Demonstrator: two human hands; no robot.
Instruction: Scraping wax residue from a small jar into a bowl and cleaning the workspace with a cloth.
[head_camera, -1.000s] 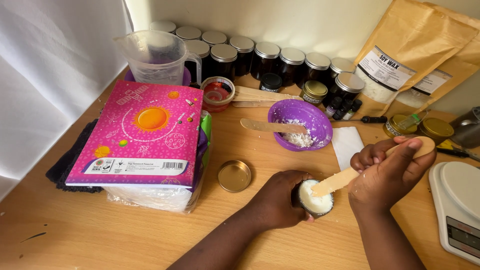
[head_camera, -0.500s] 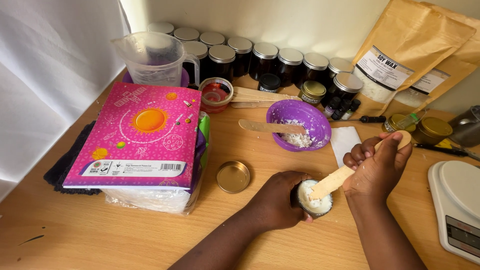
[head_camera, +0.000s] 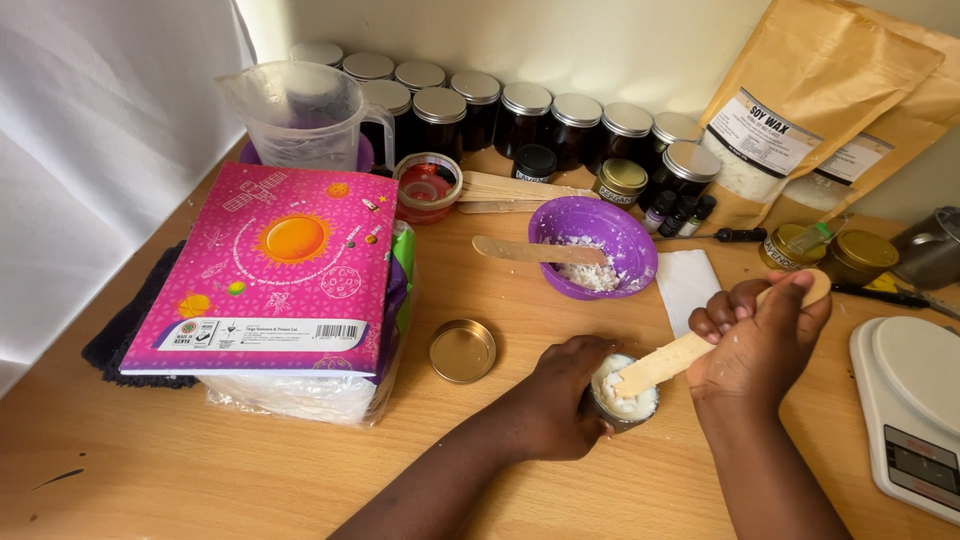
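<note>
The left hand (head_camera: 560, 395) curled around a small round tin (head_camera: 622, 392) of crumbly white wax; the right hand (head_camera: 762, 340) gripped a flat wooden stick (head_camera: 680, 352) angled into it.

The left hand (head_camera: 560, 395) wraps the small jar (head_camera: 622, 392), so its near side and base are hidden; only the white fill and part of the rim show. The right hand (head_camera: 760, 345) covers the middle of the stick (head_camera: 690, 350). The scale (head_camera: 905, 400) is cut off by the right edge, as is the grey cup (head_camera: 930, 250). The second pouch (head_camera: 890, 130) sits mostly behind the first pouch (head_camera: 800, 110). The dark cloth (head_camera: 130, 320) lies largely under the pink book (head_camera: 280, 270). Both forearms run out of the bottom edge.
</note>
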